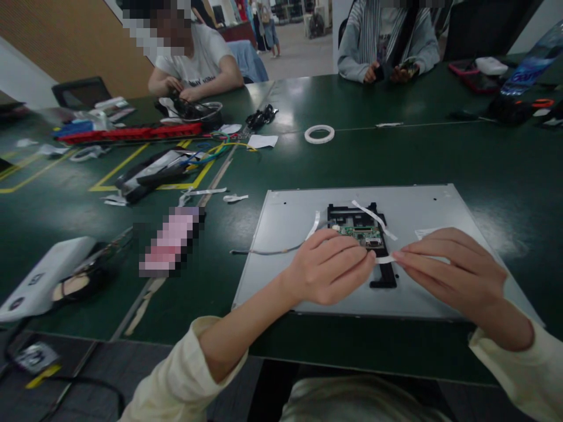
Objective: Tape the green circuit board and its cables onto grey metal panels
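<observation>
A grey metal panel lies flat on the green table in front of me. A black bracket with a small green circuit board sits at its middle. White tape strips cross the bracket. My left hand rests on the panel just left of the board, fingers curled together. My right hand lies to the right, fingers extended toward the left hand. Between the fingertips of both hands runs a short white tape strip, pinched at each end. A thin flat cable trails left off the panel.
A white tape roll lies beyond the panel. At left are a red strip, coloured wires, a black-and-silver part and a white device. Two people sit across the table. Bottles and bags stand far right.
</observation>
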The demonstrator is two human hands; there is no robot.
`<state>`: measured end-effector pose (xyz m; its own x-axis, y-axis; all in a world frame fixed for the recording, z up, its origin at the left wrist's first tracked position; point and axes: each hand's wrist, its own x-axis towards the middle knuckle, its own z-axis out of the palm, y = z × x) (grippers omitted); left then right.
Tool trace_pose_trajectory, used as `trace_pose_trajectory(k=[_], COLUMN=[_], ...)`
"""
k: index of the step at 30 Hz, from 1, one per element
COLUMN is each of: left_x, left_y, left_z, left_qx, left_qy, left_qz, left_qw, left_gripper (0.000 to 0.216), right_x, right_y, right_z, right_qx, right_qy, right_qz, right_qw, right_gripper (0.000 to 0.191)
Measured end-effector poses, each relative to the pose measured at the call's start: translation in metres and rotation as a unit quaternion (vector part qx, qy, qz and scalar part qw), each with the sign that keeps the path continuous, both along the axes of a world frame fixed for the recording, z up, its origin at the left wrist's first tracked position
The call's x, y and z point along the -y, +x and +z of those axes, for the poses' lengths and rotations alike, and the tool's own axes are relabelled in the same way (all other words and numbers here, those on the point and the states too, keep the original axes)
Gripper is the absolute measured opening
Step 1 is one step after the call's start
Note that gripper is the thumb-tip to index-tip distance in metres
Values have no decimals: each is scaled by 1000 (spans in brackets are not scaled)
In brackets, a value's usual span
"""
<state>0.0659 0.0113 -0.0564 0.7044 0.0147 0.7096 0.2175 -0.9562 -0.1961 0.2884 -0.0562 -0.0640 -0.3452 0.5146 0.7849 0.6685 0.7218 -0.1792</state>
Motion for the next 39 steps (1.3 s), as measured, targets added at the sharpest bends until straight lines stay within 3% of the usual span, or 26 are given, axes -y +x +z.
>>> trace_pose_trajectory(k=[5, 10, 14, 19, 24, 27, 32, 35, 39], left_x=[-2, -1, 2, 3, 2, 1, 6, 10, 11], left_y=[5, 12, 14, 15, 17, 17, 17, 18, 20], left_z=[-12, -19, -20, -21, -22, -18, -11, -11, -15], left_qx=[21, -1, -5, -14, -11, -12, -60, -79, -58], left_qy=[-117, -260, -308, -347, -442, -513, -653, -724, -753], left_qz=[33, 42, 56, 52, 42, 69, 73, 64, 51], left_qw=[992, 965, 950, 936, 896, 855, 752, 682, 653], left_gripper=[11, 12, 29, 17, 14, 15, 26, 28, 25], right_x=[-7, -11, -11, -11, -10, -10, -14, -16, -17], right_y=[-4, -7, -7, -8, -10, -7, 6, 13, 16], right_z=[-6, -18, -23, -24, -23, -18, -8, -8, -9], right_qx=[-41, -55, -20, -3, -23, -59, -138, -139, -132], right_qy=[-43, -106, -115, -148, -200, -315, -541, -587, -608], right_qz=[8, -2, 4, 18, 23, -2, -13, 7, 21], right_qw=[998, 993, 993, 989, 979, 947, 829, 798, 783], right_gripper=[20, 16, 20, 27, 9, 8, 25, 28, 29])
